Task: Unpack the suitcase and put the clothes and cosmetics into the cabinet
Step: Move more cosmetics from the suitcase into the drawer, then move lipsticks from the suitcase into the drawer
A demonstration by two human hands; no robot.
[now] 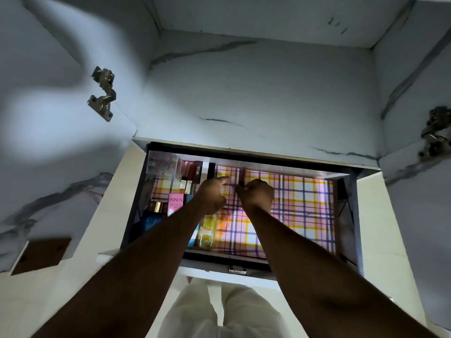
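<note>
So the open drawer [136, 198] sits in the middle of the frame, lined with a pink, yellow and purple plaid sheet [300, 211], and the cosmetics are all bunched along its left side: a pink POND'S box [175, 203], a blue bottle [152, 222] lower left of it, a gold-capped thing [159, 206] just beside the box, a row of lipstick-type tubes [192, 170] toward the back, and a clear organizer [162, 167] in the back left corner. A yellow Garnier-looking bottle [207, 231] lies near the front edge, partly under the left forearm. Both hands are over the middle of the drawer, close together. The left hand [211, 195] is mostly curled with its index finger pointing out, not gripping anything. The right hand [257, 195] is clenched around a small dark object [241, 184], too tiny to identify. Marble-pattern cabinet [256, 93] walls fill the upper frame, with metal hinges [102, 93] at upper left.
</note>
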